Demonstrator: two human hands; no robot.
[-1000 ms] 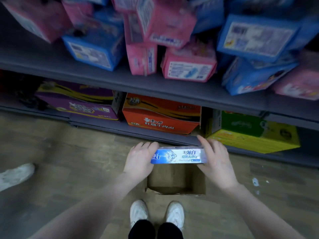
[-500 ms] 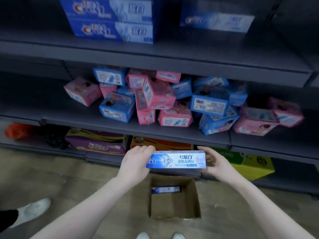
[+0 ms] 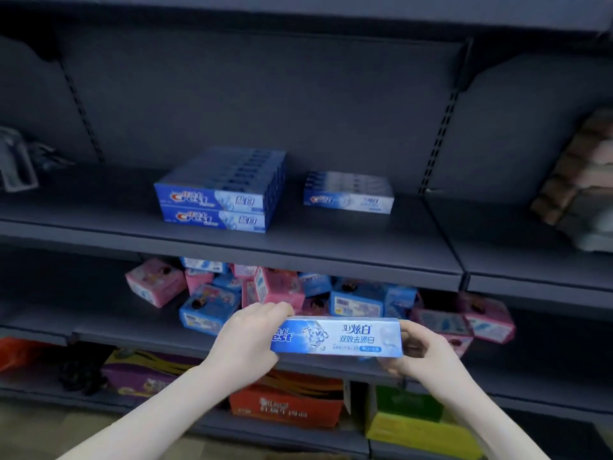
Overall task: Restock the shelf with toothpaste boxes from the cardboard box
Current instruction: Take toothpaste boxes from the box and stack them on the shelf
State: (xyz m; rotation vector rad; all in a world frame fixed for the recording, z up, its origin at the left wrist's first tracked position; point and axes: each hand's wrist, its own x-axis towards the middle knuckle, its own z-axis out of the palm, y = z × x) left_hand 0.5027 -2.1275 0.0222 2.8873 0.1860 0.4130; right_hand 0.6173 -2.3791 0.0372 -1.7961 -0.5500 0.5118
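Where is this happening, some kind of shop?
Most likely a shop aisle. Grey metal shelving holds stacked toothpaste boxes, with a jumble of pink and blue packs on the shelf below, and both hands carry another toothpaste box.

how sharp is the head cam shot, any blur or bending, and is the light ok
Head view: dim, even light with no glare; the toothpaste box held between the left hand and right hand is sharp enough to read, while the pink and blue packs behind are soft; the shelf edge bows from wide-angle distortion.
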